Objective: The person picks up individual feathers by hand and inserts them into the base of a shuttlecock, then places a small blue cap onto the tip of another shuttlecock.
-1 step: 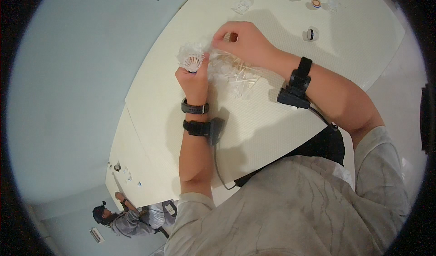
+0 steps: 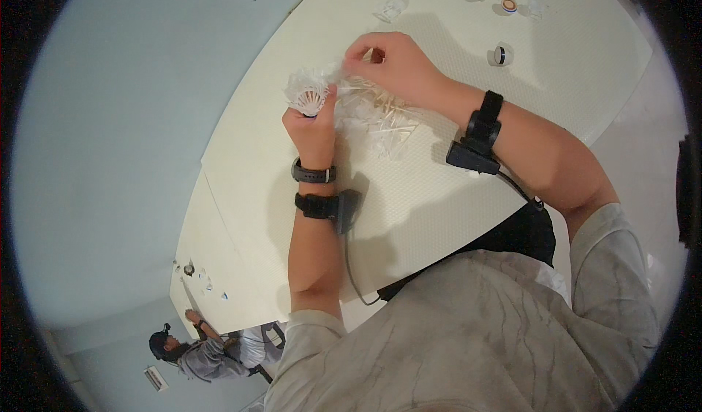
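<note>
Closed around the base of a white shuttlecock [image 2: 310,100], the grip of the left hand [image 2: 310,133] holds it with its skirt toward the far side, above the left part of the white desk [image 2: 439,182]. Just to the right, the right hand [image 2: 401,62] is bent inward, thumb and fingers curled toward each other beside the skirt; the tips are blurred, so whether its grip is closed on anything I cannot tell. Between the hands and slightly nearer lies a loose heap of white feathers [image 2: 384,119] with pale shafts. Farther off sits a translucent white piece [image 2: 391,10], and at the far right are two round pieces [image 2: 509,5] with tan faces. Nearer than these stands a small black-and-white disc [image 2: 502,55]. Both forearms wear black straps [image 2: 484,127], the left also a dark watch [image 2: 314,171]. At the left, another person [image 2: 212,357] sits by the desk.
</note>
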The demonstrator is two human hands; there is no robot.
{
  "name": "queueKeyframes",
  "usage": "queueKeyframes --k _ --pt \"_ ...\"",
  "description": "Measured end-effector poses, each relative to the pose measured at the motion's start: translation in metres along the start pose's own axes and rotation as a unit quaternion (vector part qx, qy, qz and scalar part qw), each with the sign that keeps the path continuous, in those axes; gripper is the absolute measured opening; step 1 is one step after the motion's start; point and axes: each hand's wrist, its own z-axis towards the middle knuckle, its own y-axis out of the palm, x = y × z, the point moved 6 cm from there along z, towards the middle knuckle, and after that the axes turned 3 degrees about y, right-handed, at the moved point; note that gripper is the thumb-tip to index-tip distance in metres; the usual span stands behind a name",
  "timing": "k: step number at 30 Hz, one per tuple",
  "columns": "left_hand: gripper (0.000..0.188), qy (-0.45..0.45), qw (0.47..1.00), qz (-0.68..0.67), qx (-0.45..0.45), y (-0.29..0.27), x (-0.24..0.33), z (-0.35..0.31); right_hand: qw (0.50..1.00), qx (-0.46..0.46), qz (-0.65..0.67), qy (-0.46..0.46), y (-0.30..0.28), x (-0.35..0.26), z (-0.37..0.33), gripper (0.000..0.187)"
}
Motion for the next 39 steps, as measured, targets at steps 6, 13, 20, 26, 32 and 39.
queueKeyframes --k 6,13,20,26,32,39 --pt "0.015 0.001 1.000 -0.007 0.007 0.001 -0.001 0.001 0.995 0.032 0.090 0.000 -0.004 0.008 0.006 0.025" --pt "0.016 0.025 1.000 0.005 0.017 -0.002 -0.009 0.004 0.986 -0.003 0.160 0.035 -0.001 0.004 0.005 0.026" --pt "0.017 0.030 0.999 0.005 0.022 -0.002 -0.010 0.003 0.982 -0.032 0.178 0.057 -0.001 -0.007 0.000 0.024" --pt "0.014 0.092 0.994 0.036 0.048 -0.002 0.001 0.003 0.980 -0.060 0.180 0.067 0.002 -0.008 -0.001 0.024" --pt "0.011 0.130 0.989 0.025 0.067 -0.006 0.004 0.002 0.976 -0.073 0.198 0.059 0.005 -0.019 -0.005 0.028" --pt "0.011 0.140 0.987 0.051 0.065 -0.005 0.006 0.003 0.974 -0.058 0.213 0.050 0.008 -0.017 -0.006 0.028"
